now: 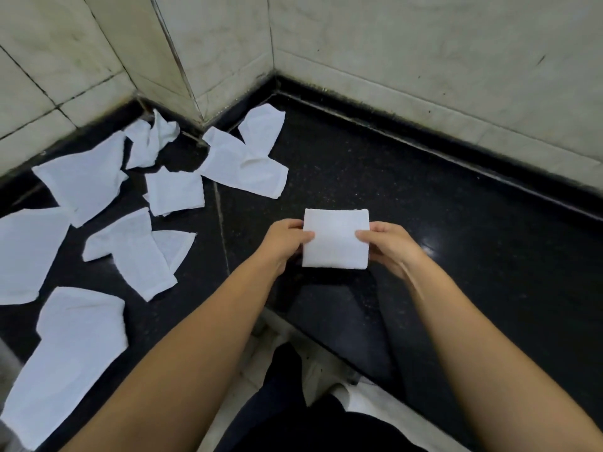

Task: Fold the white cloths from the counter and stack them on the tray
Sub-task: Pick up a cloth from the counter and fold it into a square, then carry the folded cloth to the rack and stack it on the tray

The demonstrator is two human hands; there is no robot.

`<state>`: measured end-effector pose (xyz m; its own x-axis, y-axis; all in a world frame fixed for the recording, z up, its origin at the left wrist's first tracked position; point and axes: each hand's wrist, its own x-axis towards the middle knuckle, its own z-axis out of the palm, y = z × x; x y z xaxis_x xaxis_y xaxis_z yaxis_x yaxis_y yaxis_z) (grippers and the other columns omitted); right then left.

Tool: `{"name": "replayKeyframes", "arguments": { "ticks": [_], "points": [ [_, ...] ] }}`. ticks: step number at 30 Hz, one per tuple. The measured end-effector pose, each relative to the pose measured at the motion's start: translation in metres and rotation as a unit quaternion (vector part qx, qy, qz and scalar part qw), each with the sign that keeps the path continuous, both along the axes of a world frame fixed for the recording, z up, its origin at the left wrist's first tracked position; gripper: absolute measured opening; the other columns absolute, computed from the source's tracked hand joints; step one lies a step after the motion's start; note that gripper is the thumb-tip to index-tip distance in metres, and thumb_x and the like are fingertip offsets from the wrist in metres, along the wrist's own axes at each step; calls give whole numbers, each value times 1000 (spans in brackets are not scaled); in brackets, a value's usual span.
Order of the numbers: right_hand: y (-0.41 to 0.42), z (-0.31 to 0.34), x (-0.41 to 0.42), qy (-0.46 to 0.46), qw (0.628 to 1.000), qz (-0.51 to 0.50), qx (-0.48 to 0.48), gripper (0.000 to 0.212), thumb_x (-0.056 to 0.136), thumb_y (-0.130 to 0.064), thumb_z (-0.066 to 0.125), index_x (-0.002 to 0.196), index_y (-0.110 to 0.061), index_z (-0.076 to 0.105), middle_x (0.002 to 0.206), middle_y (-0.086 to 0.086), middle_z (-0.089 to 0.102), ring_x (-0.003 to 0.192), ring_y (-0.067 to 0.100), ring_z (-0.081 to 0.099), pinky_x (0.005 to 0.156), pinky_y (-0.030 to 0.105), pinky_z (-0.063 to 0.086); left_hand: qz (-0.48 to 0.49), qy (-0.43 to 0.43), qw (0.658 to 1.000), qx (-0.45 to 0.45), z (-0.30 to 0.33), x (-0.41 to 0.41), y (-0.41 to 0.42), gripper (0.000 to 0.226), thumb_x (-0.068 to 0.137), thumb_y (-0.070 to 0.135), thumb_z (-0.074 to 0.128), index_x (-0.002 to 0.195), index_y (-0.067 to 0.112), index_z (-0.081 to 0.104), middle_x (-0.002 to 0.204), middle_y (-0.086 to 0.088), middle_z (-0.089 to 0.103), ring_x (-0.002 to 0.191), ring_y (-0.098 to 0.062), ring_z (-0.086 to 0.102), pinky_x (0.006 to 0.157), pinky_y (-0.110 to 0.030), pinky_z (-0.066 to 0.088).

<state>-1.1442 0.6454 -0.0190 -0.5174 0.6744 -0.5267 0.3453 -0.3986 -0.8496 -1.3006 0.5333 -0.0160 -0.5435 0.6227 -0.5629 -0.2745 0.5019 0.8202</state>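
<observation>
**Folded cloth pinched in both hands above the tabletop**

Left hand (283,239): thumb on top, fingers (305,236) curled under, pinching the left edge of the folded cloth (335,239). Right hand (388,244): same grasp on the right edge, thumb on top, fingers (363,235) wrapped round the edge. Both hands grasping, neither released.

Folded cloth: white, woven/waffle-like texture, folded to a near-square pad with visible layers at the bottom edge. Held flat between the two hands, just over the tabletop (424,197), its dark reflection on the surface right below the fingers.

Tabletop: black polished stone, speckled, glossy, with a thin seam running away from the left fingers. Its near edge cuts diagonally under the forearms.

Left of the left fingers, well apart: loose cloths, all white, same texture, unfolded or half crumpled, lying flat on the stone.
- one flat overlapping pair (248,158) beyond and left of the fingers, near the wall corner
- small squarish one (174,190) further left
- crumpled one (150,143) against the wall base
- large flat one (81,181) beside it
- elongated one (137,252) overlapping a triangular piece (174,246), level with the fingers
- one (26,252) cut by the left frame edge
- long one (65,360) nearest the person, left of the left forearm

Walls (424,60): pale marbled tile with dark grout, black stone skirting at the base.

Below the forearms: dark trousers (284,402), pale floor.
</observation>
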Motion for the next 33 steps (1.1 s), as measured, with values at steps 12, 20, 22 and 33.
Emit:
{"name": "replayKeyframes", "arguments": {
  "ticks": [12, 20, 22, 33],
  "points": [
    [-60, 30, 110, 69, 980, -188, 17, 15, 91, -7, 56, 100, -13, 66, 103, 5, 69, 98, 23, 64, 91, 44, 53, -176, -98, 978, 54, 35, 66, -1, 14, 90, 0, 56, 97, 10, 63, 102, -6, 68, 95, -18, 64, 80, -36, 55],
    [-166, 27, 207, 65, 922, -379, 37, 15, 91, -6, 56, 103, -9, 65, 100, 8, 69, 91, 25, 65, 88, 45, 53, -393, -119, 911, 35, 33, 153, -20, 15, 89, -2, 56, 94, 11, 63, 99, -5, 68, 94, -19, 63, 85, -38, 54],
    [-198, 25, 232, 58, 902, -426, 42, 16, 91, -6, 56, 105, -8, 64, 99, 8, 68, 87, 24, 65, 83, 43, 54, -440, -129, 888, 28, 30, 183, -31, 15, 89, -2, 56, 91, 11, 62, 96, -4, 67, 91, -18, 62, 83, -37, 54],
    [-338, 33, 412, 49, 774, -628, 69, 11, 91, -8, 57, 90, -17, 63, 89, 0, 65, 80, 18, 62, 74, 33, 50, -626, -136, 768, 15, 43, 413, -89, 18, 87, -4, 54, 85, 12, 61, 83, -4, 66, 75, -15, 63, 72, -30, 56]
  ]
}}
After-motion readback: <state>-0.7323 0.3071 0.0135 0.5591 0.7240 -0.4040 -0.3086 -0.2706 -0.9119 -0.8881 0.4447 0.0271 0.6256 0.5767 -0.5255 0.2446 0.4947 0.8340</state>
